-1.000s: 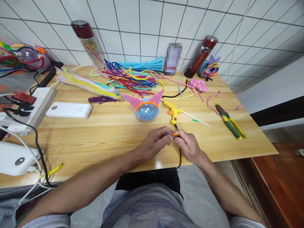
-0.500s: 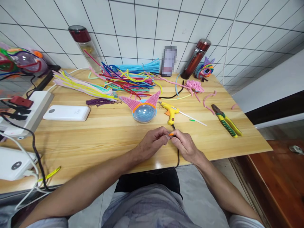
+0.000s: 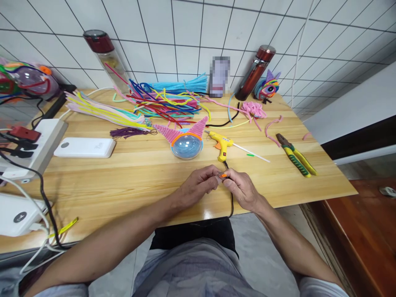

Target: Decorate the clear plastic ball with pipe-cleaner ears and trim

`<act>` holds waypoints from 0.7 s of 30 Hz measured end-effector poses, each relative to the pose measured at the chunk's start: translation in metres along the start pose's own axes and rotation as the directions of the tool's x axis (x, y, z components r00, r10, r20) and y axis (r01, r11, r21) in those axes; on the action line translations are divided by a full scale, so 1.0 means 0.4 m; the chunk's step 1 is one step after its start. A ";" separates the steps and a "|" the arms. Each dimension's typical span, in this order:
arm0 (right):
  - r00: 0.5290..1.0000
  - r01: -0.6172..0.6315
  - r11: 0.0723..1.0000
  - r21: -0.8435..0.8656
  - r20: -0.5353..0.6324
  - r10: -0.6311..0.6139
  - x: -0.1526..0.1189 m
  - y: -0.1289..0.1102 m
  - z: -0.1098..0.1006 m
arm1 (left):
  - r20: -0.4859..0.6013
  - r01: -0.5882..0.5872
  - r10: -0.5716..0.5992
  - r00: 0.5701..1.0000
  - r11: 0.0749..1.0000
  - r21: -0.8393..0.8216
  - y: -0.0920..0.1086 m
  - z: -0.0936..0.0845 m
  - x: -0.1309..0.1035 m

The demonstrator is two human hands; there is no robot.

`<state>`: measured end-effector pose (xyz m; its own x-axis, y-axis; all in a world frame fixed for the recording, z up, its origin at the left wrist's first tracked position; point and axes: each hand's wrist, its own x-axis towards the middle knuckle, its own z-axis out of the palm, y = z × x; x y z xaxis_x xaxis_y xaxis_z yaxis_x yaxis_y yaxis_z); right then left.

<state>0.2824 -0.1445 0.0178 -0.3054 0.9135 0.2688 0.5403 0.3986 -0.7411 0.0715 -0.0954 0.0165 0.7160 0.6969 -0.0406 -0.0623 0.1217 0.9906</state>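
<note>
My left hand (image 3: 202, 183) and my right hand (image 3: 243, 187) meet above the front part of the table, fingertips pinched together. Between them shows a short orange piece of pipe cleaner (image 3: 223, 175), mostly hidden by the fingers. Just beyond lies a yellow hot glue gun (image 3: 224, 146) with a white glue stick in its back; its black cord runs down behind my right hand. Left of the gun sits a clear blue-tinted ball (image 3: 187, 147) with an orange pipe-cleaner band and two pink pointed ears (image 3: 199, 128).
Bundles of coloured pipe cleaners (image 3: 167, 99) lie along the back, beside a purple tassel (image 3: 133, 132). Pliers (image 3: 296, 154) rest on the right. Two bottles stand by the wall, one a red flask (image 3: 256, 72). A white power bank (image 3: 85, 147) and a power strip (image 3: 41, 144) occupy the left.
The orange piece shows slightly more between my fingertips. Both hands stay in nearly the same place; the view has shifted a little.
</note>
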 end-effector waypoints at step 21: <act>0.995 -0.078 0.943 -0.325 -0.085 0.053 -0.062 0.063 -0.085 | -0.130 0.072 -0.082 0.988 0.994 -0.083 0.009 0.016 0.016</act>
<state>0.3301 -0.1545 0.0133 -0.2090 0.9368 0.2805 0.7877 0.3312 -0.5194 0.0801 -0.0950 0.0205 0.6223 0.7704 -0.1386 -0.0678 0.2295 0.9709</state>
